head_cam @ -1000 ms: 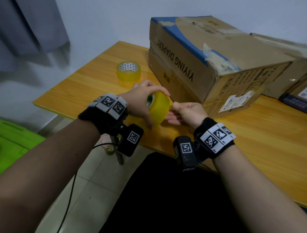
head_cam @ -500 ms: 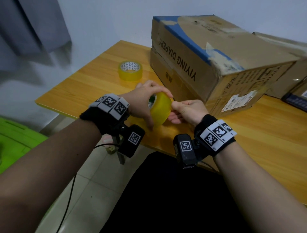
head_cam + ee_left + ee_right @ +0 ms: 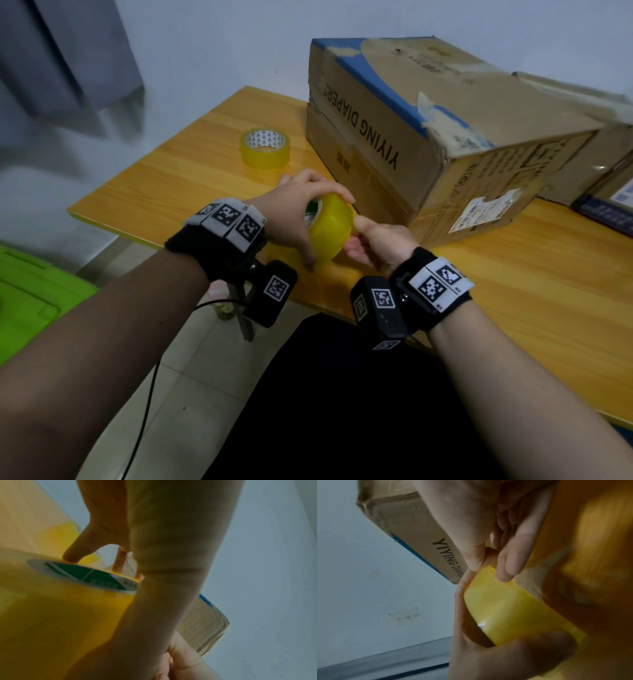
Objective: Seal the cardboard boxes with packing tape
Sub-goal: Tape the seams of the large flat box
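A yellow packing tape roll (image 3: 330,229) is held upright just above the table's front edge. My left hand (image 3: 298,216) grips it, fingers over the top and thumb underneath; its green-printed core (image 3: 89,576) shows in the left wrist view. My right hand (image 3: 358,236) pinches at the roll's outer face (image 3: 505,608) with thumb and curled fingers (image 3: 505,573). Whether a loose tape end is lifted cannot be told. The big cardboard box (image 3: 428,113) printed YIYING DIAPERS lies just behind the hands, old tape on its top.
A second yellow tape roll (image 3: 265,149) lies flat on the wooden table (image 3: 513,291), left of the box. Another cardboard box (image 3: 613,154) and a dark flat item (image 3: 603,214) sit at the far right. A green bin (image 3: 30,291) stands on the floor to the left.
Both hands stay on the roll in nearly the same spot. My right thumb has crept a little higher on the roll's face.
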